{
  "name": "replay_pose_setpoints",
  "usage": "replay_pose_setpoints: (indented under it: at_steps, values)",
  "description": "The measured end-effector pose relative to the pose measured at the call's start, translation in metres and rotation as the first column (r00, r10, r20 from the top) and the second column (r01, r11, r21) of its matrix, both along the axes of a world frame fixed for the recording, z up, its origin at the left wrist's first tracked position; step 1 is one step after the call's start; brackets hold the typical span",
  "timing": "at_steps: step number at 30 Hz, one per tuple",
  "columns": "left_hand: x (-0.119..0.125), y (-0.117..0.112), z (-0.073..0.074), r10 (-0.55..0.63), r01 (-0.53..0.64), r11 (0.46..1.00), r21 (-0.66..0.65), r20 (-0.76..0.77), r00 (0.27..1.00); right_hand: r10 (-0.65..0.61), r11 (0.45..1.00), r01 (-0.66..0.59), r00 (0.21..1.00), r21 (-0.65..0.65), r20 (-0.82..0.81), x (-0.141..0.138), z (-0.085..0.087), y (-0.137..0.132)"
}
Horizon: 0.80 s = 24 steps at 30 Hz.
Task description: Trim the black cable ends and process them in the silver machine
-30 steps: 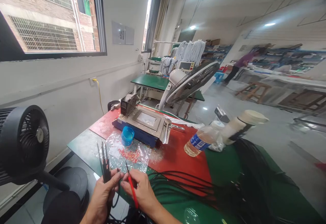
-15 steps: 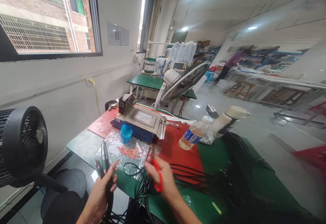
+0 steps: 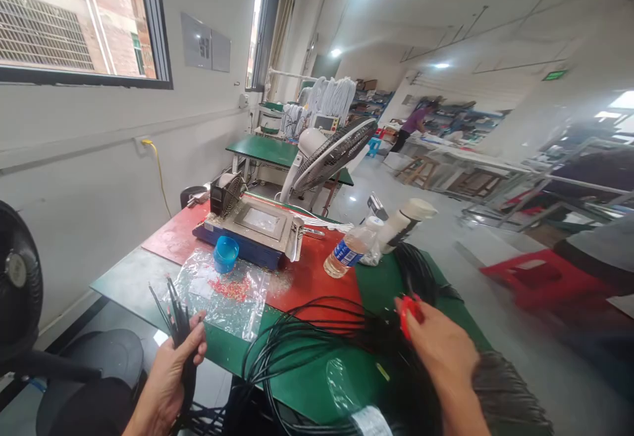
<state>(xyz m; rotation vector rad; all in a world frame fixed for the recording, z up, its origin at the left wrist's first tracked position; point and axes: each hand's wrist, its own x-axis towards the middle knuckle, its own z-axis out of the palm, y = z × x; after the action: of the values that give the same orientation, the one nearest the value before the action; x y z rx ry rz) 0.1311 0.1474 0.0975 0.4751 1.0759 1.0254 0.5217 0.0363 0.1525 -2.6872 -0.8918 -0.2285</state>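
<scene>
My left hand (image 3: 171, 364) is closed around a bundle of black cables (image 3: 179, 320), their thin trimmed ends pointing up. The lower part of the bundle hangs below the hand. Over the right of the table, my right hand (image 3: 440, 343) is closed on red-handled scissors (image 3: 409, 317); the blades are hard to make out. Beneath and beside that hand lies a heap of long black cables (image 3: 282, 340), curving left across the green tabletop (image 3: 302, 386). Short red and yellow scraps (image 3: 230, 289) are spread on a clear plastic bag (image 3: 242, 320).
Behind the bag stands a blue machine with a hot-plate-like top (image 3: 247, 246) and a blue cup (image 3: 226, 254) before it. A labelled bottle (image 3: 343, 256) and a white flask (image 3: 409, 221) stand farther right. A black fan (image 3: 20, 271) is at left. A person (image 3: 415, 122) stands far off.
My right hand has moved right with the scissors, from near the bag to the cable heap. My left hand still holds its cable bundle. The view has turned right.
</scene>
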Motion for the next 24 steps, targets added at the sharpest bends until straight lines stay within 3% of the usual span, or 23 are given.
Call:
replay_pose_setpoints:
  at_steps: [1,2,4,5,7,10,12,15,24]
  values:
    - [0.002,-0.001,0.0,-0.006,0.006,1.0,-0.004,-0.008,1.0,0.101,0.993,-0.095,0.991,0.073,-0.083,-0.018,0.0,0.011]
    - [0.003,-0.001,0.0,-0.013,0.013,1.0,-0.003,-0.015,1.0,0.281,0.953,-0.252,0.943,0.167,-0.179,-0.038,-0.001,0.023]
    - [0.005,-0.002,0.001,-0.027,0.028,0.999,0.016,-0.035,0.999,0.619,0.781,-0.525,0.719,0.338,-0.314,-0.085,-0.003,0.051]
    - [0.006,-0.003,0.001,-0.033,0.035,0.999,0.032,-0.047,0.998,0.723,0.691,-0.617,0.586,0.376,-0.366,-0.108,-0.006,0.064]
    - [0.005,-0.003,0.003,-0.039,0.044,0.997,0.065,-0.072,0.997,0.835,0.53,-0.743,0.37,0.41,-0.408,-0.151,-0.014,0.088]
    - [0.001,-0.003,0.006,-0.029,0.04,0.994,0.102,-0.104,0.994,0.876,0.385,-0.837,0.201,0.388,-0.438,-0.195,-0.03,0.108]
    - [0.0,-0.002,0.007,-0.017,0.032,0.991,0.127,-0.116,0.993,0.875,0.348,-0.861,0.155,0.372,-0.459,-0.21,-0.042,0.111]
    - [0.001,0.0,0.006,-0.01,0.028,0.99,0.141,-0.125,0.992,0.859,0.34,-0.871,0.134,0.355,-0.494,-0.216,-0.053,0.11]
    - [0.015,0.003,-0.003,0.011,0.01,0.997,0.08,-0.254,0.967,0.84,0.328,-0.865,0.083,0.381,-0.536,-0.208,-0.06,0.104]
